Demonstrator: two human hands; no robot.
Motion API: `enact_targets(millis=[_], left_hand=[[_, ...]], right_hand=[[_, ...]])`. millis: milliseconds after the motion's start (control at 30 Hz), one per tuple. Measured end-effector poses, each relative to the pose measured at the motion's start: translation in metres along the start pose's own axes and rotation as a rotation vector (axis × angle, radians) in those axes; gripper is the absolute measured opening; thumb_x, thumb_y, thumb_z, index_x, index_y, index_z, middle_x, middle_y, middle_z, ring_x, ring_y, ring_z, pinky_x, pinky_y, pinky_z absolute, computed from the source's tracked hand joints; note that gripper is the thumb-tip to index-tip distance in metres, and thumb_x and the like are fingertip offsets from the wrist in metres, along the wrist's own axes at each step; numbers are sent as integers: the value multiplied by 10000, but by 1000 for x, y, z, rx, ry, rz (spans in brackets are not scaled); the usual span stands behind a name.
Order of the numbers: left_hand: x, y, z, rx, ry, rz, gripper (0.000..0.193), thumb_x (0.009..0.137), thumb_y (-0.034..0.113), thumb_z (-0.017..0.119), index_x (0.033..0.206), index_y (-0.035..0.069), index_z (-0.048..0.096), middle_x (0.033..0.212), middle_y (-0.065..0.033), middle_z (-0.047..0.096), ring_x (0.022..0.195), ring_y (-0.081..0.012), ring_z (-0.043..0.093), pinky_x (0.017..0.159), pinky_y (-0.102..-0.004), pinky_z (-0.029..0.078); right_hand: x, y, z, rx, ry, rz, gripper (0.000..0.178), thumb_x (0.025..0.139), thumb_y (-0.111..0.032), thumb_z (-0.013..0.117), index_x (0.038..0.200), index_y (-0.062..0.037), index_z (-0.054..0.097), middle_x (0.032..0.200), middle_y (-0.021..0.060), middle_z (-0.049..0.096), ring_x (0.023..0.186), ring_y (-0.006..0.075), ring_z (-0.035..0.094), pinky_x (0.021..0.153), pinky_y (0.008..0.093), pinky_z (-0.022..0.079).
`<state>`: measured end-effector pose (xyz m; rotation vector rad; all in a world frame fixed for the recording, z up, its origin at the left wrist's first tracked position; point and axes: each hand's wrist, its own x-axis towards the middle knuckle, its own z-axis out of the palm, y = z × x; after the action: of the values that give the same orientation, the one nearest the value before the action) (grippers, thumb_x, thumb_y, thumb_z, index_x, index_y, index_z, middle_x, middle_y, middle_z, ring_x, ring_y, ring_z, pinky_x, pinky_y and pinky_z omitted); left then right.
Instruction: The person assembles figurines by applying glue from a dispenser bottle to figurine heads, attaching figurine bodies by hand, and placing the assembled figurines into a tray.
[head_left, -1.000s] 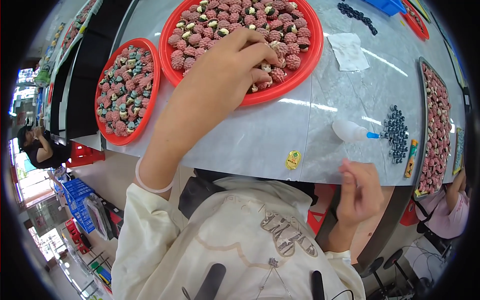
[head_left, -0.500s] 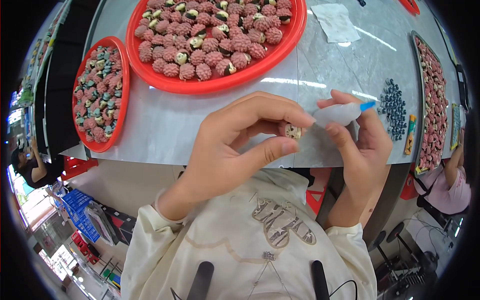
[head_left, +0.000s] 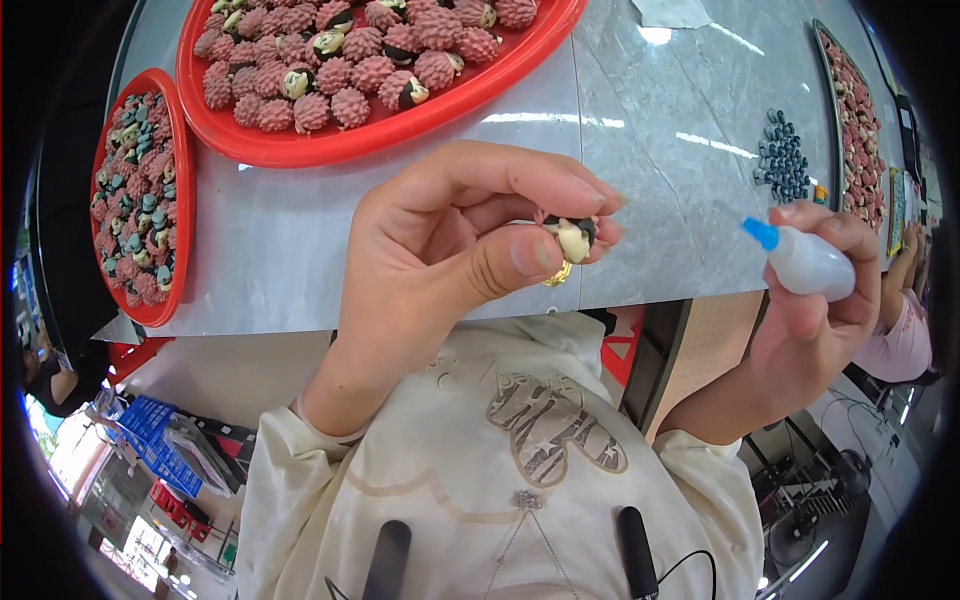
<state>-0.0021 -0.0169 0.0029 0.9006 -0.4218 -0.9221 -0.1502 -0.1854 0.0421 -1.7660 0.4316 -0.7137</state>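
Figurine [head_left: 573, 240], one, sits pinched in left hand [head_left: 420, 235], one bottle [head_left: 812, 266] gripped in right hand [head_left: 795, 345], two red trays [head_left: 300, 151] beyond.

"What sort of place are we in?"

"A small handwork workshop, by the look of it. See the red trays [head_left: 270, 151] heaped with little pink pieces [head_left: 372, 73], all much alike, along that grey surface [head_left: 680, 220]?"

"And a metal tray [head_left: 833, 110] filled the same way."

"Right, plus dark bits [head_left: 783, 165] clustered together, a squeeze bottle [head_left: 815, 266] in the right hand [head_left: 822, 325], and someone in pink [head_left: 897, 335] off to the side."
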Motion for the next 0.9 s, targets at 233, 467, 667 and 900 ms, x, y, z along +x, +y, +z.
enact_targets(millis=[233,467,667,900], left_hand=[[0,4,0,5,27,-52,384,747,259,663,982,-5,513,925,-178,565,773,-202,605,617,-247,506],[0,5,0,-6,53,-51,422,731,281,676,989,-13,517,923,-171,566,775,-175,584,615,-243,505],[0,4,0,12,62,-48,412,733,275,676,981,-14,519,923,-174,566,780,-182,581,622,-243,504],[0,3,0,42,45,-46,391,740,261,670,975,-14,522,920,-177,569,769,-208,597,632,-253,498]], right_hand=[[5,-4,14,60,-49,-13,499,757,-324,646,1066,21,461,985,195,533,880,213,531,680,220,431],[8,-10,16,107,-138,96,492,803,-349,577,1053,58,457,966,219,537,845,214,540,614,199,437],[8,-17,13,-114,-222,-136,446,795,-302,590,1025,64,481,908,244,571,802,244,580,652,251,456],[14,-29,6,-307,-371,-328,427,778,-287,613,1010,52,496,884,257,589,778,244,581,670,276,460]])
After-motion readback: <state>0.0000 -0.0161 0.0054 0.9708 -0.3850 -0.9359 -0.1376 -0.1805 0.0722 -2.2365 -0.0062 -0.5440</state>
